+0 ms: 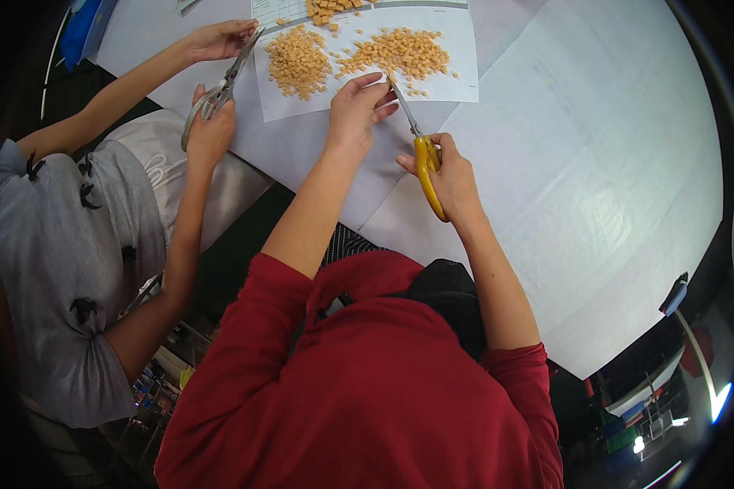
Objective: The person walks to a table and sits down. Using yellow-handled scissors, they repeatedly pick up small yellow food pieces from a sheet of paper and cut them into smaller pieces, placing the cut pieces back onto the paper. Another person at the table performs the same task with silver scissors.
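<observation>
Yellow-handled scissors (426,175) are gripped in my right hand (457,181), their metal blades pointing up and a little left. At the blade tips is my left hand (355,112), its thumb and fingers curled together; whatever they pinch is too small or hidden to make out. Just beyond that hand, a broad pile of small tan-orange pieces (404,52) lies on a white paper sheet (461,88). A second pile of similar pieces (298,63) lies to its left. Larger tan-orange pieces (328,10) sit at the far edge of view.
On my left, a person in a grey top (73,220) holds metal scissors (218,96) close to the left pile. The white-covered table (595,163) stretches to the right. A blue container (90,31) stands at the far left.
</observation>
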A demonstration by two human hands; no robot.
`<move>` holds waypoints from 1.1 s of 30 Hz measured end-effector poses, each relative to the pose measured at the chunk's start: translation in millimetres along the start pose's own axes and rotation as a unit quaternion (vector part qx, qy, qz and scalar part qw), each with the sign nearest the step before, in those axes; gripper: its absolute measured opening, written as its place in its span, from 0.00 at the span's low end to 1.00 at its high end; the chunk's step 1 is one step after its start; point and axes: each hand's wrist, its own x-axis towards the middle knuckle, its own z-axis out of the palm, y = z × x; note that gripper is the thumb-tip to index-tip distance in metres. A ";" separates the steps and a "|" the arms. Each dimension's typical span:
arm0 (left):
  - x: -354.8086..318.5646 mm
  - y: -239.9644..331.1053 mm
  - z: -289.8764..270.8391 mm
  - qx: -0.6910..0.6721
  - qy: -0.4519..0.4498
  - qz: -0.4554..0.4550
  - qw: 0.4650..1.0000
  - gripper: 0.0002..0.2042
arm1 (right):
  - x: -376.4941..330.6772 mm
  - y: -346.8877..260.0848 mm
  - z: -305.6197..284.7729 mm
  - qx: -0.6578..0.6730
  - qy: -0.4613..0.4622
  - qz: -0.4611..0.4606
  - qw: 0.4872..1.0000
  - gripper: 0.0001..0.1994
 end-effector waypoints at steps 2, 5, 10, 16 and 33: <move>0.0 -0.9 1.2 -0.003 0.005 -0.002 1.000 0.15 | 0.9 2.3 1.6 -0.009 0.010 -0.003 1.000 0.34; 0.0 -2.0 1.5 -0.007 0.003 -0.006 1.000 0.15 | 1.5 3.5 2.3 -0.011 0.016 -0.001 1.000 0.34; 2.2 -3.4 1.8 0.005 0.006 -0.004 1.000 0.14 | 3.7 6.8 2.8 -0.017 0.029 -0.004 0.999 0.33; 6.9 -0.4 -1.9 0.016 -0.018 -0.012 1.000 0.10 | 5.4 10.0 2.4 -0.025 0.045 -0.004 0.999 0.33; 23.5 1.2 -9.9 0.100 -0.045 0.091 0.990 0.11 | 2.3 10.2 -3.4 -0.067 0.059 -0.023 0.996 0.34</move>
